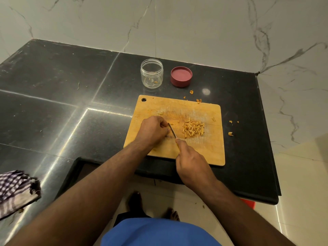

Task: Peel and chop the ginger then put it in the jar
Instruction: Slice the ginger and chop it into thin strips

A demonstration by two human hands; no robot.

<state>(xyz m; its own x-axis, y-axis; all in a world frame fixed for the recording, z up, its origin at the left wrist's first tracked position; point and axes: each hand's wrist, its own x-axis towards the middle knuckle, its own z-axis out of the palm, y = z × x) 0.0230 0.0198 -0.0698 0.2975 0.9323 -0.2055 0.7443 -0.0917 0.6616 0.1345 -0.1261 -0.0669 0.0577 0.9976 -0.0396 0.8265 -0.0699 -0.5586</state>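
Both forearms reach forward from the lower edge of the view and meet over the wooden cutting board (204,150), which lies on the dark polished desk (53,96) near its front edge.

The left hand (153,130) rests knuckles-up on the left part of the board, its fingers curled down and tucked against the wood right beside the blade. Whatever it pins there is hidden beneath the fingers, so I cannot tell what it holds or whether it holds anything.

The right hand (190,164) comes in from the near side, closed around the handle of a knife (172,131). The forefinger lies along the top, near where the blade begins. The thin blade runs away from the person, tip angled up and to the left, touching the left hand's fingertips.

Just right of the blade lies the chopped ginger (193,129): a loose heap of short, pale yellow-orange sticks, most lying roughly parallel. Small crumbs and flecks are scattered over the board and on the desk beyond its far and right edges.

Behind the board stands the clear plastic jar (152,73), upright and open, with only a few orange bits at its bottom. Its dark red lid (181,76) lies just beside it to the right, inner face up.
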